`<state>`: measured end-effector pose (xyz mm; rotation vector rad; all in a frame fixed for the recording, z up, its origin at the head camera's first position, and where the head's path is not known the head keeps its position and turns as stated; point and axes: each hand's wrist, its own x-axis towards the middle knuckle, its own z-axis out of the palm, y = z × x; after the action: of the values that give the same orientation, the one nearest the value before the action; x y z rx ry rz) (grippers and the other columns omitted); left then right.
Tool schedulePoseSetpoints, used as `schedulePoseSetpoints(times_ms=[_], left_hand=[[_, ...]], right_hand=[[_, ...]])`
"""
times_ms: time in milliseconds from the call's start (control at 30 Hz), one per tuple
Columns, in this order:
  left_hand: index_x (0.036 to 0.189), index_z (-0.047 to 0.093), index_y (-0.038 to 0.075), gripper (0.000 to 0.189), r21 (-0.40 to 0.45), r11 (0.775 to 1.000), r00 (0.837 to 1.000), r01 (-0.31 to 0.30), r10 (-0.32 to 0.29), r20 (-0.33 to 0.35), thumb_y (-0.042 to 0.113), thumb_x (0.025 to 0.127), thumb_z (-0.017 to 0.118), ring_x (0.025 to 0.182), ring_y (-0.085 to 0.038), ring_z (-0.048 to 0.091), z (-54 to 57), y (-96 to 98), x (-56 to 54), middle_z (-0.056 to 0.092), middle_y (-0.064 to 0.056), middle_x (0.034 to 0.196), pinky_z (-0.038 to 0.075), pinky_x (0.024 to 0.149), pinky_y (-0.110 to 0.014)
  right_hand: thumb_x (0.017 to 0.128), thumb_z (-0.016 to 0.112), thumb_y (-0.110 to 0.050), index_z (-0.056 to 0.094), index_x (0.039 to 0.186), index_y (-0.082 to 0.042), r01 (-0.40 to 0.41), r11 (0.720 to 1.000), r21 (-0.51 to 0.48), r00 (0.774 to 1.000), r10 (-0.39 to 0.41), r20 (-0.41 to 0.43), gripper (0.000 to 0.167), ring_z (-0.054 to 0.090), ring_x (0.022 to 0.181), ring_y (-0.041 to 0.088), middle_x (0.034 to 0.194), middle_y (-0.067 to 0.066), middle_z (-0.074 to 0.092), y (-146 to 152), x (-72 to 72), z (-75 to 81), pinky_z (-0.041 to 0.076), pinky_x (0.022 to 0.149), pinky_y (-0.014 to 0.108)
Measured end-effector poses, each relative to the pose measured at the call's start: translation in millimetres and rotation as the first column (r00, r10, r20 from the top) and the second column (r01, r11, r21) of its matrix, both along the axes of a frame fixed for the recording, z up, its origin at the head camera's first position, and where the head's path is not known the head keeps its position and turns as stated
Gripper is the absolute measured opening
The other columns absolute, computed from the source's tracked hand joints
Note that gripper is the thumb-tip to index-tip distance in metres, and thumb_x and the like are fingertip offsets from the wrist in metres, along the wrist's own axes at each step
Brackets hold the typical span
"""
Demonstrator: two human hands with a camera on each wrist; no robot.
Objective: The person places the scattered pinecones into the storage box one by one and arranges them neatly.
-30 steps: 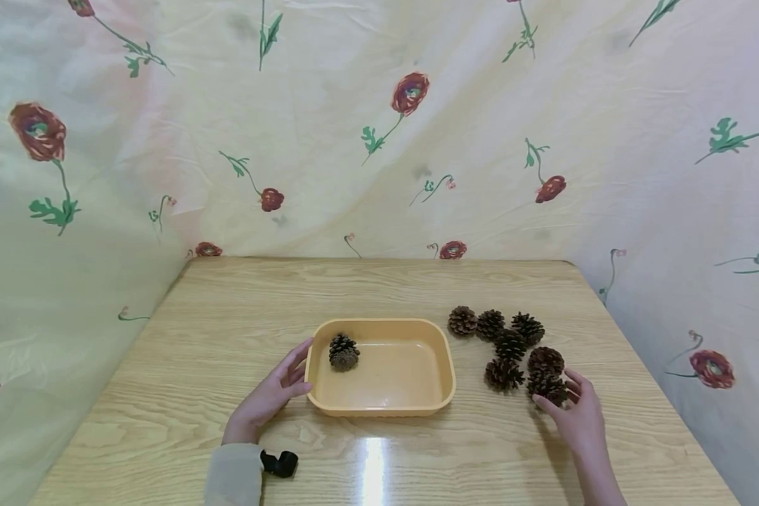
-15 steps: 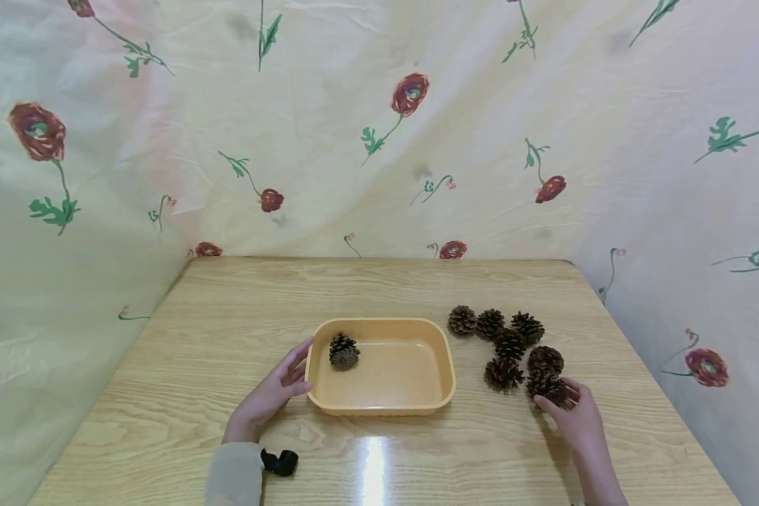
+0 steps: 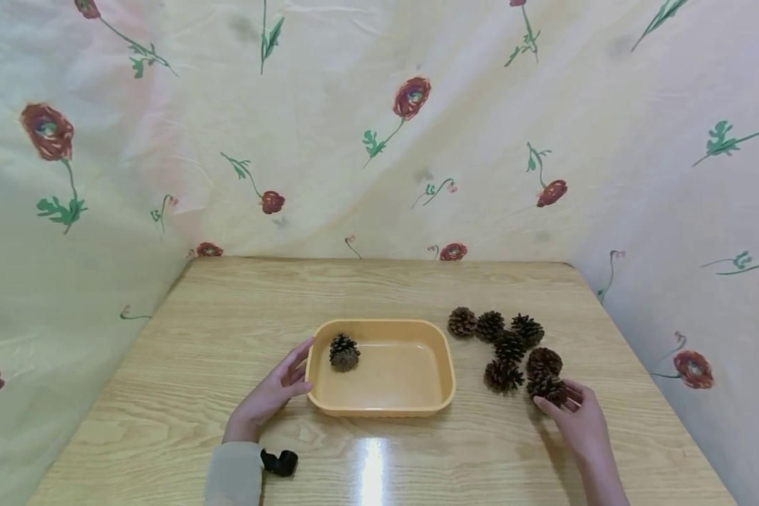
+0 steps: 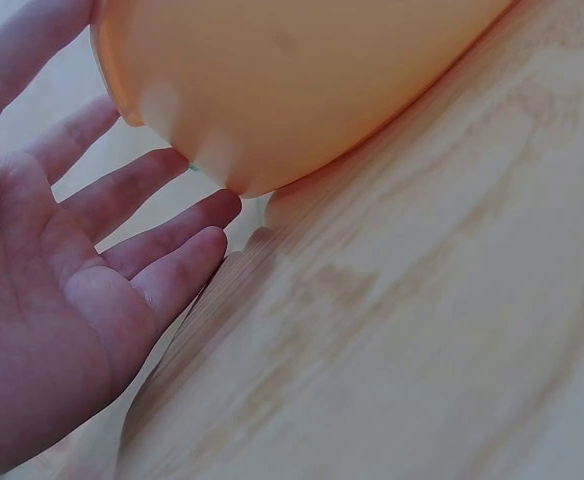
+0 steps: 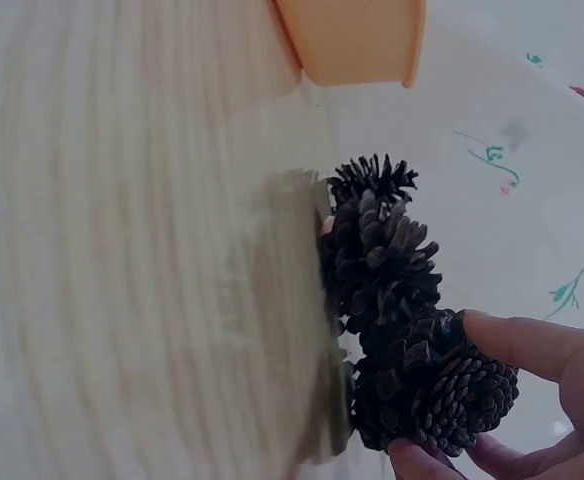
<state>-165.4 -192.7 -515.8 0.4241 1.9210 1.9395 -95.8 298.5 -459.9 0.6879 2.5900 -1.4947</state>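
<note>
A tan plastic tray (image 3: 386, 411) with rounded corners stands on the table and holds two pine cones (image 3: 344, 353) near its left end. My left hand (image 3: 272, 393) rests against the tray's left side, its fingers fairly straight along the outer wall (image 4: 262, 90). To the right of the tray lies a cluster of several dark brown pine cones (image 3: 504, 374). At the cluster's near right end my right hand (image 3: 575, 414) pinches one pine cone (image 3: 547, 388) between thumb and fingers. In the right wrist view this pine cone (image 5: 462, 400) sits close against the others.
The wooden table (image 3: 240, 295) runs back to a floral cloth (image 3: 329, 126) hung behind it and along both sides. A black strap piece (image 3: 280, 463) shows at my left wrist, beside the pale sleeve (image 3: 232, 474).
My right hand has barely moved, keeping its hold on the pine cone; the pine cone just behind it has shifted slightly left. The left hand and tray stay where they were.
</note>
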Motion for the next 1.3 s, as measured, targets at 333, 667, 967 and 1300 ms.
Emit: schedulePoseSetpoints(times_ms=[333,667,967,1300], left_hand=[[0.157,0.013,0.016,0.080,-0.003,1.000,1.000,0.014,-0.014,-0.024,0.006,0.093,0.060,0.147,-0.045,0.016,1.4,0.5,-0.3,0.005,-0.016,0.164,0.023,0.117,-0.053],[0.157,0.013,0.016,0.079,0.005,1.000,0.999,0.020,-0.019,-0.037,0.004,0.094,0.059,0.147,-0.045,0.016,0.6,0.5,-0.3,0.005,-0.016,0.164,0.023,0.117,-0.054],[0.157,0.013,0.018,0.080,-0.003,1.000,1.000,0.014,-0.014,-0.027,0.004,0.093,0.060,0.147,-0.043,0.017,-0.4,0.6,-0.2,0.006,-0.015,0.164,0.024,0.118,-0.051],[0.157,0.015,0.021,0.079,-0.002,1.000,0.999,0.010,-0.010,-0.035,0.006,0.094,0.060,0.147,-0.042,0.018,-4.4,-0.6,0.0,0.007,-0.013,0.164,0.021,0.118,-0.052]], right_hand=[[0.090,0.069,-0.032,0.004,0.153,0.004,-0.004,0.999,-0.045,1.000,0.003,-0.023,0.098,0.022,0.142,0.049,0.157,0.033,0.010,-12.2,1.8,12.7,0.033,0.113,0.050],[0.089,0.070,-0.031,0.012,0.153,0.002,0.001,1.000,-0.018,0.998,-0.002,-0.063,0.093,0.025,0.142,0.047,0.157,0.031,0.016,-21.7,3.4,21.7,0.039,0.111,0.044],[0.087,0.072,-0.021,0.019,0.151,0.003,0.019,0.999,-0.032,0.992,-0.023,-0.125,0.086,0.031,0.139,0.042,0.153,0.029,0.024,-27.0,4.7,17.2,0.035,0.070,-0.008],[0.088,0.072,-0.021,0.017,0.152,0.003,-0.007,1.000,-0.025,0.992,0.004,-0.122,0.088,0.030,0.140,0.046,0.155,0.031,0.019,-32.6,5.6,17.2,0.044,0.096,0.017]])
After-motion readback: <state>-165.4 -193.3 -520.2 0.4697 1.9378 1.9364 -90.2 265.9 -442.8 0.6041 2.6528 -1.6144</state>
